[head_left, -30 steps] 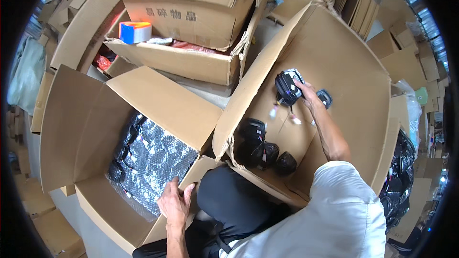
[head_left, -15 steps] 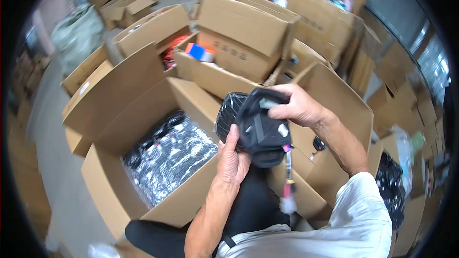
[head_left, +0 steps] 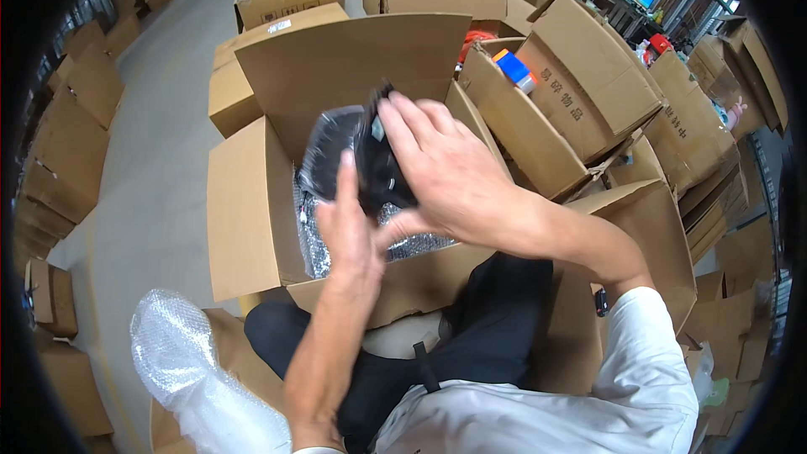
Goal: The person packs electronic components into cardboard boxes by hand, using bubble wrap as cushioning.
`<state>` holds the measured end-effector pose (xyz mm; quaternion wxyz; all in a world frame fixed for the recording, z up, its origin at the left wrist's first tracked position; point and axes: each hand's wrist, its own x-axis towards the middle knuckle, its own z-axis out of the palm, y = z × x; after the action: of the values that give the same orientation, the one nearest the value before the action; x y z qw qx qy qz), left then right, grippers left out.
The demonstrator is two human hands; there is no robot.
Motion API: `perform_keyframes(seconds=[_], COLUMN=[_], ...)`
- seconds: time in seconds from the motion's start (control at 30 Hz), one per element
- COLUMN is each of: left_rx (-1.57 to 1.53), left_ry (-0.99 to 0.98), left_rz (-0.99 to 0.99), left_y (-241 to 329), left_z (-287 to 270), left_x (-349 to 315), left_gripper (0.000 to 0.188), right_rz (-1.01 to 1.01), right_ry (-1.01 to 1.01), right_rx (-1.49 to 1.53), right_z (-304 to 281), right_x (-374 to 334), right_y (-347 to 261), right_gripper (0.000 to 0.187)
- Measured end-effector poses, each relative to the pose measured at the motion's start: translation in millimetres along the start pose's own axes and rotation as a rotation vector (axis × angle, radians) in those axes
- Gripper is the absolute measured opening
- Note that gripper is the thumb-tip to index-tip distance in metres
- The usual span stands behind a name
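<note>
Between my two hands is a black, rounded object point(head_left: 331, 154) in shiny transparent wrap, pressed against a flat black piece; the exact kind is blurred by motion. My left hand point(head_left: 349, 231) holds it from below with the thumb up along its near side. Against its right face lies my right hand point(head_left: 445, 168), fingers bent over the upper edge. Both are above an open cardboard box point(head_left: 353, 59), in which bubble-wrapped dark goods point(head_left: 311, 231) lie, partly hidden by my hands.
Crumpled bubble wrap point(head_left: 181, 353) hangs over a carton at the lower left. A second open box point(head_left: 626, 227) stands by my right knee. Beyond are several cartons, one with a blue-and-orange packet point(head_left: 513, 70) on its edge. Stacked cartons point(head_left: 71, 143) line the left.
My view has turned, and both hands have carried the black object from between the two boxes to above the left box. Its dangling colourful strap no longer shows.
</note>
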<state>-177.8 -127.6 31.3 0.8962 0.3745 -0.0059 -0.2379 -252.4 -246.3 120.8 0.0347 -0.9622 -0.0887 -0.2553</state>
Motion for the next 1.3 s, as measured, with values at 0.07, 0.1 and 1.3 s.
perform_keyframes(seconds=[0.07,0.1,1.3], left_rx=[0.192,0.244,1.005], left_ry=[-0.025,-0.042,0.175], left_rz=[0.224,0.314,0.057], left_y=[33,47,78], left_z=[-18,-32,-127], left_x=[28,48,126], left_gripper=[0.033,0.034,0.07], right_rz=[-0.004,-0.037,0.973], right_ry=[0.144,0.242,-0.562], right_rx=[0.092,0.143,1.91], right_z=[33,52,308], right_x=[32,44,36], right_y=[-4,1,90], right_gripper=[0.095,0.08,0.046])
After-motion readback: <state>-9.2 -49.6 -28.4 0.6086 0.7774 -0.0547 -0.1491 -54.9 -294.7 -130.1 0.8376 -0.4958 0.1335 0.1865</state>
